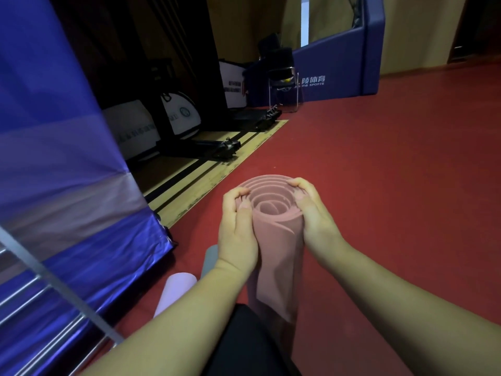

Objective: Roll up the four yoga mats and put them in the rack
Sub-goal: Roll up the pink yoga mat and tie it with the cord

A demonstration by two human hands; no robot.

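Gripping rolled pink mat (275,256), left hand (238,229), right hand (314,213) curled

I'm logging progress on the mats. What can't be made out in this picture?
Head view only:
- rack: a few metal bars show; the left and bottom edges cut off the rest, so mats in it cannot be counted.
- grey mat: mostly behind the left hand.
- lilac mat: near end behind the left forearm.
- pink mat: lower end unclear in shadow beside dark clothing.
- fourth mat: none visible.
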